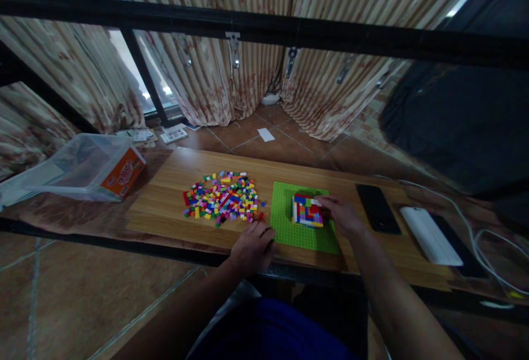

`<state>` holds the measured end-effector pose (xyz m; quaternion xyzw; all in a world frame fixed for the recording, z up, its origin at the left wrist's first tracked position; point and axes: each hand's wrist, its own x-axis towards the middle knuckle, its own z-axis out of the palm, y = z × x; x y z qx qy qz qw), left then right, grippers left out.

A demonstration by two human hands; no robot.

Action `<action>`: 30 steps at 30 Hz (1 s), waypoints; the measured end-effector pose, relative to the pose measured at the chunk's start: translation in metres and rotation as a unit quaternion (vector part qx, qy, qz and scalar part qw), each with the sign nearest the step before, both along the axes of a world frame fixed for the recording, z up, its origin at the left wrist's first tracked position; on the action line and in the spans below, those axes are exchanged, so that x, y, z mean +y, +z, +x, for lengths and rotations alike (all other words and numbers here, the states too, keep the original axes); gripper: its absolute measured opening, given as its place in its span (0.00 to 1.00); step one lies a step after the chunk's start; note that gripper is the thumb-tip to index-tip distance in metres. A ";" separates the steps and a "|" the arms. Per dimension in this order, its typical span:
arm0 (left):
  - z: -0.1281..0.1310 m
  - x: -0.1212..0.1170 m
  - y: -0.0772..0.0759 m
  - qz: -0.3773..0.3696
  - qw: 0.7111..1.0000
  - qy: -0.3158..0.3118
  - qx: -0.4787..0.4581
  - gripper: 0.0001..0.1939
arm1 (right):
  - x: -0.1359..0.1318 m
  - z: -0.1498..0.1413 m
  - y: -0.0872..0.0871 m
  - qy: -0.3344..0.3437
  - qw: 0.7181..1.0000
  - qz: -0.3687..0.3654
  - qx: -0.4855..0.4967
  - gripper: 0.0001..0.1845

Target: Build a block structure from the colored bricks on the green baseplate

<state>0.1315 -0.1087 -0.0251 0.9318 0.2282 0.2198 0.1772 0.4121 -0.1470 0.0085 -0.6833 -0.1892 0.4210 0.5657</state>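
Note:
On the green studded baseplate [306, 240] sits a low, square build of coloured toy bricks [306, 211]. My right hand [338, 214] reaches in from the right, fingers closed at the build's upper right edge; any loose brick between them is hidden. My left hand [253, 245] rests at the table's front edge, left of the baseplate. Its fingers are curled, and what they hold, if anything, does not show. Just beyond its fingertips lies a red brick [261, 215]. A heap of small mixed bricks [223, 197] spreads further left.
The wooden board [157, 222] lies on a low table. At left stands a clear plastic tub [88, 164] with an orange label. To the right are a black phone [378, 208], a white box-like device [431, 236] and a white cable [471, 227]. A dark rail [264, 25] crosses above.

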 end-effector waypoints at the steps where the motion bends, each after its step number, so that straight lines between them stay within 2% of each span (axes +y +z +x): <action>1: 0.000 0.000 0.000 0.001 1.000 0.001 0.000 0.08 | 0.000 -0.001 -0.001 -0.008 1.000 0.005 -0.003 0.13; 6: 0.000 0.001 0.001 0.000 1.000 -0.003 -0.004 0.08 | 0.002 -0.003 -0.008 -0.065 0.998 0.000 -0.006 0.13; 12: 0.000 0.001 0.000 -0.007 1.000 -0.004 -0.001 0.09 | 0.007 -0.001 -0.016 -0.082 0.997 -0.007 -0.003 0.13; 21: 0.000 0.002 -0.002 0.019 1.000 0.007 -0.011 0.09 | 0.001 -0.003 -0.010 -0.051 0.998 0.006 -0.026 0.12; 24: 0.000 0.000 -0.002 0.024 0.999 0.015 -0.022 0.09 | -0.003 0.000 -0.009 -0.026 0.999 0.013 -0.038 0.15; 30: 0.001 0.000 -0.004 0.026 0.999 0.020 -0.028 0.08 | 0.001 0.000 -0.019 -0.034 0.997 0.005 -0.065 0.16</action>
